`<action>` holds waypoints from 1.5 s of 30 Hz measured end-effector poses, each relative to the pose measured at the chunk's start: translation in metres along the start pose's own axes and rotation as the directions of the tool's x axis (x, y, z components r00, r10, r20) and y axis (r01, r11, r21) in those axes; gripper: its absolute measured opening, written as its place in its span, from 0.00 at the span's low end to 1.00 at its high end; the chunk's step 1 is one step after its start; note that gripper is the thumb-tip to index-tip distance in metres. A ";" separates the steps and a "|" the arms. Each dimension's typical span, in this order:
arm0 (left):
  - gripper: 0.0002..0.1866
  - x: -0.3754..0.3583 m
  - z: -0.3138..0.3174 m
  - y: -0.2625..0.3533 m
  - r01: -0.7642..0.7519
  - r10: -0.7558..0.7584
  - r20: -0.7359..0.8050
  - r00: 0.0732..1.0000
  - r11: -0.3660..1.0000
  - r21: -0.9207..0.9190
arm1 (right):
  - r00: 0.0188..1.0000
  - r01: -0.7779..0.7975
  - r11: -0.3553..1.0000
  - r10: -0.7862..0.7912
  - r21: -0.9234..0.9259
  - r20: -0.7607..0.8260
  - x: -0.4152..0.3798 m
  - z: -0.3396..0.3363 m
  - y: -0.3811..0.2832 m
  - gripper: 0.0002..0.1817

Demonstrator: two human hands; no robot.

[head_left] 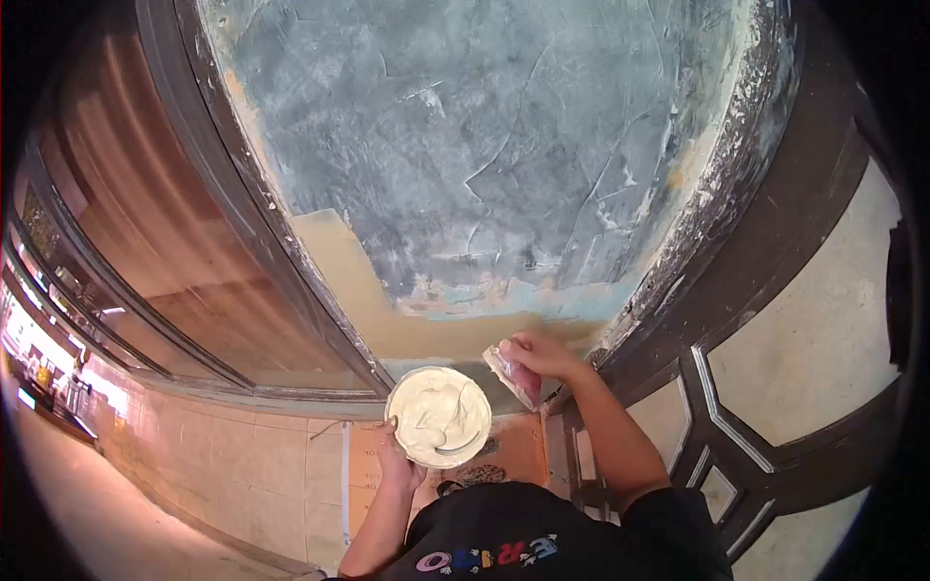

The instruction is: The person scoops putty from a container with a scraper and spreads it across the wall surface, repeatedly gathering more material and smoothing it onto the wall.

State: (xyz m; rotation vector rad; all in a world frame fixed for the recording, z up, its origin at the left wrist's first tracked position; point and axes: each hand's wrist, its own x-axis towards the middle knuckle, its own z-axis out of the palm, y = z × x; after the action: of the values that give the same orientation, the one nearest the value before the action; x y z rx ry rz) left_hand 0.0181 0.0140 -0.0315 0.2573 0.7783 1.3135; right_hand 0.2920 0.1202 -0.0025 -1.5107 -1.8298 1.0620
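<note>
A round container [439,416] full of cream-coloured paste is held by my left hand [397,460], whose fingers grip its left rim. To the right of it, my right hand [539,354] is closed on a flat scraper [512,378] with a reddish, paste-smeared surface. The scraper is near the lower part of the wall and apart from the container. Grey-blue, patchy plaster covers the wall [465,145], and a beige band [446,336] runs along its bottom and up its left side.
Dark framed glass panels [184,213] stand at the left. A dark wooden frame with pale panels [814,339] is at the right. Below lie tiled floor [223,455] and an orange sheet [363,470] with printed marks.
</note>
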 end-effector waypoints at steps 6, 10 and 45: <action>0.30 0.001 0.009 -0.006 0.031 -0.032 0.067 0.997 0.999 0.022 | 0.945 -0.155 0.962 0.078 0.225 0.317 -0.002 0.037 -0.011 0.27; 0.31 0.001 0.005 0.005 -0.012 0.014 0.050 0.999 1.000 -0.027 | 0.949 -0.107 0.980 0.152 -0.170 0.275 -0.004 0.037 0.041 0.32; 0.31 -0.014 0.009 0.001 -0.125 0.127 0.015 0.992 0.989 -0.077 | 0.981 0.107 0.913 -0.034 0.395 -0.189 -0.055 0.014 0.055 0.13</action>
State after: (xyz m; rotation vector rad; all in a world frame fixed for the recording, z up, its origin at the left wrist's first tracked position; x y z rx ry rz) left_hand 0.0223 0.0035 -0.0188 0.2622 0.7031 1.4543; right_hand 0.3235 0.0670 -0.0519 -1.2376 -1.4231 1.1454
